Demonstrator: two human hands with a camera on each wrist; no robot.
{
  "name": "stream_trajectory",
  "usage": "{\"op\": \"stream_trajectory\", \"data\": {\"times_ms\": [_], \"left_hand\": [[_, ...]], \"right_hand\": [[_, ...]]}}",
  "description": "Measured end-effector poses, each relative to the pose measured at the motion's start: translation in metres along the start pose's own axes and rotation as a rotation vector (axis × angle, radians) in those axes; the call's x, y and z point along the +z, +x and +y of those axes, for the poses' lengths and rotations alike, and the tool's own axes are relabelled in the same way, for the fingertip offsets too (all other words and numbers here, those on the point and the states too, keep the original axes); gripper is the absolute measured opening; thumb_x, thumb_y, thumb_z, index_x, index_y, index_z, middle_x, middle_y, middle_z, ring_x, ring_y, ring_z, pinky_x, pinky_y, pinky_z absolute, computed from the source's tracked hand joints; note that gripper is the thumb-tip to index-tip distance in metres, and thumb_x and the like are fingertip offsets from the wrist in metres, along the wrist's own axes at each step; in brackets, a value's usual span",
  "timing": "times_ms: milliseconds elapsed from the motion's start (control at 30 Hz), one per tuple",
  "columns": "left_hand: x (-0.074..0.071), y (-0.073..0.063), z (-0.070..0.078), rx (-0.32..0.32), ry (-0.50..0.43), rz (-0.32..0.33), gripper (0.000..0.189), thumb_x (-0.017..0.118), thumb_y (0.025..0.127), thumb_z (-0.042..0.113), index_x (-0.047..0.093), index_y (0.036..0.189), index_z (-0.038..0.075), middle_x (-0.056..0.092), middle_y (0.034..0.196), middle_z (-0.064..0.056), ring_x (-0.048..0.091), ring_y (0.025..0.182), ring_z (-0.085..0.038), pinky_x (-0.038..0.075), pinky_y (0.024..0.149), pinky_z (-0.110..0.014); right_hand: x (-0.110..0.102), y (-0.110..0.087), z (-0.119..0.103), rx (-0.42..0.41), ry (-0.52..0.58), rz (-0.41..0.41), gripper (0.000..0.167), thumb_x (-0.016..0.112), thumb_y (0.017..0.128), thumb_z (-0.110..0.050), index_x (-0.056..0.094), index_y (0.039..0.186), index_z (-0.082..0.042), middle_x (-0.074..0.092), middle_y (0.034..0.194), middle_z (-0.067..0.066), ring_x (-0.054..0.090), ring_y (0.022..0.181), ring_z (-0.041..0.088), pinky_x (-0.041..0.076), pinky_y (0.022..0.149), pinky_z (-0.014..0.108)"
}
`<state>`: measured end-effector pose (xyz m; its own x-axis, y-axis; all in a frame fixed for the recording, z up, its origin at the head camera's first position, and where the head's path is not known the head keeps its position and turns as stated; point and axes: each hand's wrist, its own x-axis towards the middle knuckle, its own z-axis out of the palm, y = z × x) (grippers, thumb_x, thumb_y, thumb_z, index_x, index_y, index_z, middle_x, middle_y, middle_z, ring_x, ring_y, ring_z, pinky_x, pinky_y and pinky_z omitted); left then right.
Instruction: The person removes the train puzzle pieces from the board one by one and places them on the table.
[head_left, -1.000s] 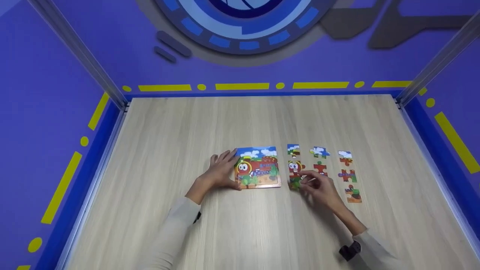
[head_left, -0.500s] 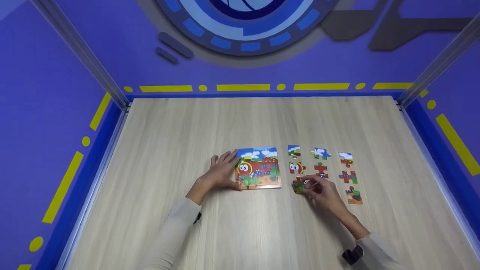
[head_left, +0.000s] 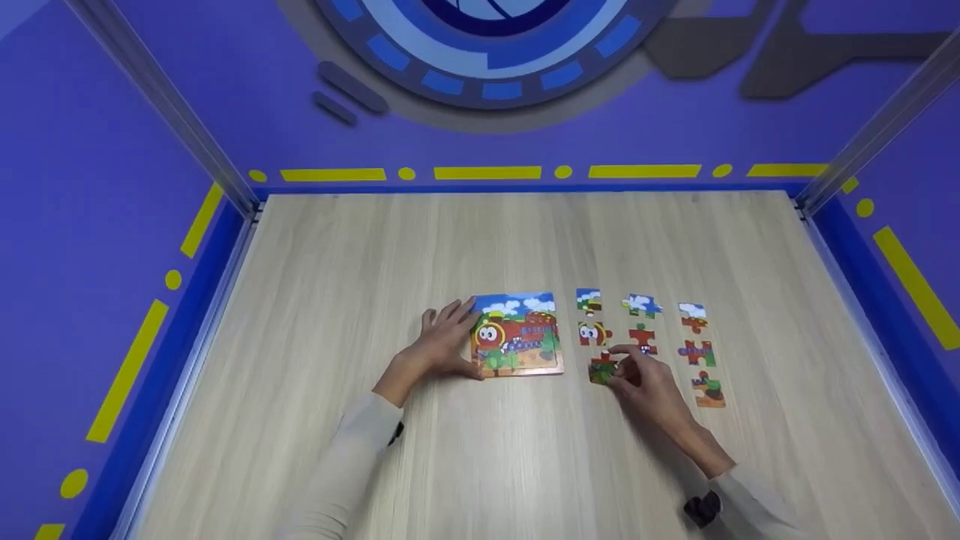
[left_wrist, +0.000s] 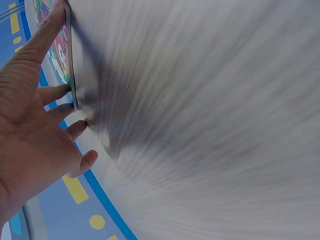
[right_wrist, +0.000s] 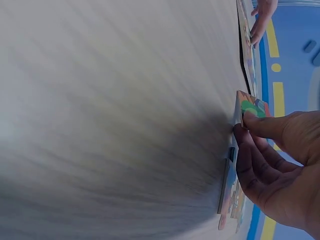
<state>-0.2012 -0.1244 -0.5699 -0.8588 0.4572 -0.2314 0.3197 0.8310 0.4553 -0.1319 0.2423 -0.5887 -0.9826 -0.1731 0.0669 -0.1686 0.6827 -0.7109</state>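
Observation:
A square puzzle board (head_left: 517, 335) with a cartoon train picture lies mid-table. My left hand (head_left: 445, 341) rests at its left side, fingers spread and fairly straight along the edge, thumb near the lower corner. In the left wrist view the thumb (left_wrist: 45, 37) lies over the board's edge. To the right of the board, my right hand (head_left: 651, 386) pinches a jigsaw piece (head_left: 601, 369) with green and red print between thumb and fingers. The right wrist view shows this piece (right_wrist: 252, 106) tilted, one edge close to the tabletop.
Above the held piece sit an eyes piece (head_left: 591, 334) and a sky piece (head_left: 589, 299). A cloud piece (head_left: 642, 304) and a red piece (head_left: 642, 337) form a middle column. Farther right are several more, including a brown-green piece (head_left: 708, 390). Blue-purple walls (head_left: 480, 142) enclose the table.
My right hand has drawn the green-and-red jigsaw piece a little to the right and slightly down, away from the eyes piece. The left hand and board stay put.

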Motion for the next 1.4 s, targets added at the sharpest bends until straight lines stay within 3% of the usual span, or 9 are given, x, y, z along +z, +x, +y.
{"op": "stream_trajectory", "data": {"times_ms": [333,700,900,1167,1400], "left_hand": [[0.0009,-0.0004,-0.0005,-0.001,-0.026,-0.006,0.112,0.09,0.073,0.046,0.031,0.16,0.006,0.017,0.172,-0.014,0.015,0.158,-0.038,0.01,0.121,-0.068],[0.0035,-0.0013,0.0002,-0.005,-0.02,-0.005,0.111,0.089,0.075,0.047,0.031,0.16,0.007,0.016,0.172,-0.013,0.014,0.159,-0.037,0.01,0.121,-0.068],[0.0027,-0.0001,-0.0003,-0.013,-0.023,-0.006,0.111,0.089,0.076,0.046,0.03,0.161,0.007,0.015,0.172,-0.012,0.013,0.159,-0.036,0.009,0.122,-0.068],[0.0032,-0.001,-0.0007,0.001,-0.027,0.006,0.11,0.088,0.076,0.049,0.031,0.161,0.009,0.016,0.173,-0.011,0.011,0.159,-0.037,0.01,0.122,-0.068],[0.0004,-0.0049,-0.0038,0.025,-0.009,0.026,0.105,0.087,0.077,0.049,0.036,0.159,0.008,0.021,0.171,-0.011,0.013,0.159,-0.036,0.013,0.121,-0.069]], "right_hand": [[0.0027,0.0008,-0.0011,-0.05,-0.088,0.008,0.045,0.076,0.088,0.002,0.066,0.13,-0.008,0.07,0.098,0.005,0.065,0.083,0.012,0.058,0.075,0.029],[0.0002,0.0005,-0.0054,-0.049,-0.178,-0.027,0.051,0.076,0.085,0.006,0.068,0.133,-0.008,0.068,0.108,0.009,0.059,0.084,0.013,0.057,0.077,0.035],[0.0024,-0.0005,-0.0065,-0.039,-0.228,-0.022,0.049,0.077,0.087,0.001,0.067,0.134,-0.007,0.069,0.11,0.011,0.062,0.096,0.022,0.055,0.084,0.045],[0.0035,0.0003,-0.0032,-0.13,-0.288,-0.006,0.039,0.086,0.08,-0.013,0.076,0.117,-0.003,0.067,0.106,0.012,0.059,0.1,0.028,0.049,0.088,0.049],[0.0051,0.0026,-0.0058,-0.124,-0.293,0.004,0.029,0.088,0.078,-0.01,0.08,0.104,0.001,0.069,0.104,0.012,0.06,0.099,0.029,0.049,0.089,0.049]]}}
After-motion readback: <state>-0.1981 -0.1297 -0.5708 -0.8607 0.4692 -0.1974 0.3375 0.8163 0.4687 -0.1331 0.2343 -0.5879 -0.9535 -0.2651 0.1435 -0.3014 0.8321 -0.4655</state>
